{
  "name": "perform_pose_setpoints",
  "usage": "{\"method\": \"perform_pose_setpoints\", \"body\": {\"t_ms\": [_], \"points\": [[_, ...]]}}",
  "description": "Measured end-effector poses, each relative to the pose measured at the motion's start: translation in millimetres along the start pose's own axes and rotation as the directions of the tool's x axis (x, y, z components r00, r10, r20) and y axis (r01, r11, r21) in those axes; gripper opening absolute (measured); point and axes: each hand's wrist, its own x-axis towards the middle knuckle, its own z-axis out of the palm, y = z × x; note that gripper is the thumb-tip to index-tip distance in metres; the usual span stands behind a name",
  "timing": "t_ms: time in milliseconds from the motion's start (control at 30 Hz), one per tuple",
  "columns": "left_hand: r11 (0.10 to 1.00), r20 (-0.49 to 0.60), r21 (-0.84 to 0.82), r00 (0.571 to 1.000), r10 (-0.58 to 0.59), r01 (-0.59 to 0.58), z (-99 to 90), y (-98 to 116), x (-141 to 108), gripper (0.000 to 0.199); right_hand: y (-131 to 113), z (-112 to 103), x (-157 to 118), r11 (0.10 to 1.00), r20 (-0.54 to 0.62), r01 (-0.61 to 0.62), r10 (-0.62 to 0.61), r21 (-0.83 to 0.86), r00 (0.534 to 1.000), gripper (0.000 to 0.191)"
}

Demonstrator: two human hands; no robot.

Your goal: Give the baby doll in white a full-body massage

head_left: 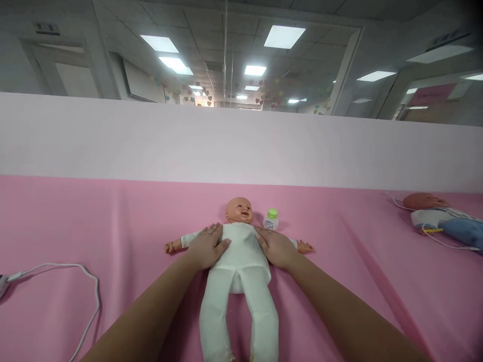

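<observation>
Reaching forward, the left hand [207, 246] and right hand [276, 247] lie flat, fingers extended and thumbs turned inward, on either side of the doll [243, 249] – it lies on its back between them. The hands hide parts of its upper arms; its legs are cut off below. Beyond the right hand, a green-capped bottle [270, 220] bears print too small to read

Doll [241, 251]: plain white cloth torso, sleeves and legs; glossy peach-tan head and hands. Small bottle [270, 223]: translucent whitish body, dark print on label, lime-green cap. Cover [320, 211] solid pink, unpatterned, darker pink along folds. Low wall [241, 146] pale whitish. Cable [97, 289] white. Second doll [460, 224]: orange-brown head, white and blue clothing, yellow strip [433, 230]. Hearts [210, 98] multicoloured, scattered on glass.
</observation>
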Motion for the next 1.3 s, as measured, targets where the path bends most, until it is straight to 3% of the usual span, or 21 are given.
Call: {"method": "perform_pose_setpoints", "body": {"t_ms": [100, 167, 267, 333, 433, 500, 767, 900, 1100, 1200, 1300], "points": [[0.998, -0.026, -0.030, 0.998, -0.056, 0.055, -15.1, 9.2, -6.3, 0.079, 1.0, -2.1, -0.4, 1.000, -0.005, -0.009, 0.009, 0.005, 1.000, 0.058], [0.999, -0.036, -0.035, 0.999, -0.030, 0.029, -27.2, 29.3, -16.0, 0.077, 1.6, -1.8, 1.1, 1.000, -0.011, -0.001, 0.001, 0.017, 1.000, 0.057], [0.976, 0.006, -0.080, 0.979, 0.204, -0.203, -38.7, 73.6, -35.3, 0.075, 2.2, -1.4, 2.6, 0.999, -0.007, 0.015, -0.015, 0.036, 1.000, 0.054], [0.912, 0.111, -0.149, 0.910, 0.399, -0.381, -38.4, 99.8, -45.5, 0.071, 2.1, -2.1, 2.4, 0.998, -0.010, 0.034, -0.034, 0.053, 0.999, 0.052], [0.886, 0.195, -0.147, 0.865, 0.462, -0.440, -29.4, 115.5, -47.7, 0.070, 1.5, -3.8, 1.5, 0.996, -0.028, 0.056, -0.054, 0.063, 0.998, 0.052], [0.902, 0.195, -0.108, 0.880, 0.432, -0.419, -21.9, 109.0, -39.0, 0.070, 1.1, -4.3, 1.4, 0.997, -0.025, 0.057, -0.056, 0.060, 0.998, 0.052], [0.966, 0.042, -0.033, 0.965, 0.259, -0.258, -5.8, 49.1, 8.6, 0.069, 2.1, -3.3, 2.1, 0.995, 0.007, 0.071, -0.072, 0.066, 0.997, 0.055], [0.975, -0.010, 0.004, 0.974, 0.224, -0.224, -5.0, 30.9, 11.7, 0.067, 3.9, -2.5, -0.8, 0.995, 0.020, 0.087, -0.088, 0.054, 0.996, 0.056], [1.000, -0.081, 0.018, 0.996, 0.023, -0.022, -0.4, 9.3, 12.0, 0.067, 3.8, -7.2, -4.4, 0.994, 0.030, 0.063, -0.066, 0.086, 0.997, 0.056], [1.000, -0.093, 0.015, 0.996, 0.003, -0.001, 3.0, 5.3, 13.2, 0.067, -9.9, -16.4, -14.9, 0.979, -0.046, 0.129, -0.123, 0.159, 0.991, 0.056], [1.000, -0.109, 0.003, 0.994, 0.015, -0.015, 6.2, 5.9, 14.1, 0.066, -43.1, -25.0, -36.4, 0.911, -0.062, 0.289, -0.284, 0.293, 0.957, 0.054]]}}
